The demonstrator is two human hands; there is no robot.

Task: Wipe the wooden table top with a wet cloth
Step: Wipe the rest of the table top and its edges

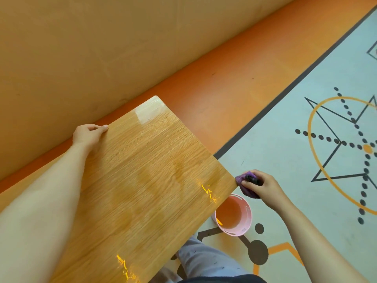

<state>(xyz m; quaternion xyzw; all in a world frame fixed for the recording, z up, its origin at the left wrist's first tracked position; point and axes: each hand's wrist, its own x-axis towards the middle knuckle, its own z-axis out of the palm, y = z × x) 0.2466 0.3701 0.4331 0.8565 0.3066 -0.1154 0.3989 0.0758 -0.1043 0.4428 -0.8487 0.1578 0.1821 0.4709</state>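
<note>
The wooden table top [142, 170] fills the middle of the head view, its surface glossy with damp streaks and glints. My left hand [88, 134] grips the table's far left edge, thumb on top. A crumpled purple cloth [245, 185] is pressed against the table's right corner edge, and my right hand [262, 186] is closed around it, just off the table top.
A pink bucket [247, 217] with water stands on the floor under the table's right edge. A pale patterned mat [295, 139] covers the floor on the right, orange floor [214, 94] beyond, a tan wall [102, 48] behind. My leg in grey trousers [204, 260] is below.
</note>
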